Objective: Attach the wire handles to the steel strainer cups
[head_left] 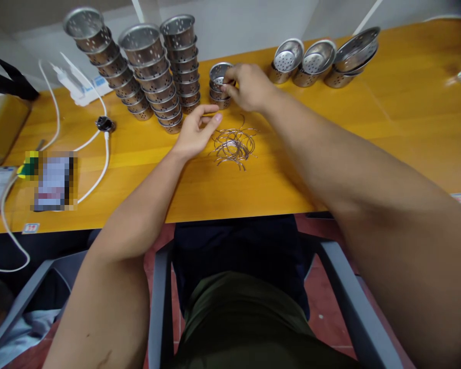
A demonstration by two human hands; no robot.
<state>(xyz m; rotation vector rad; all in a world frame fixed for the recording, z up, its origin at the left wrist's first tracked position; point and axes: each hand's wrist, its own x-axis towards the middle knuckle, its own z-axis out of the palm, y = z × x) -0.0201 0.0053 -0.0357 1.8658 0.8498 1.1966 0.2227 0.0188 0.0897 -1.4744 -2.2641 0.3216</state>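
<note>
My right hand (248, 87) pinches the rim of the top perforated metal cup (218, 72) in a short stack at the table's middle. That cup sits upright over the ones beneath it, and my fingers cover part of its right side. Just left and in front of the stack is my left hand (200, 128), its thumb and forefinger stretched apart with nothing between them. A loose tangle of curved metal wires (234, 146) lies on the table between my forearms, close to my left fingertips.
Three tall stacks of perforated cups (146, 72) lean at the back left. Three smaller groups of cups (309, 64) stand at the back right. Left on the wooden table (230, 195) are a blurred phone (54, 182), white cables (106, 169) and a power strip (71, 84).
</note>
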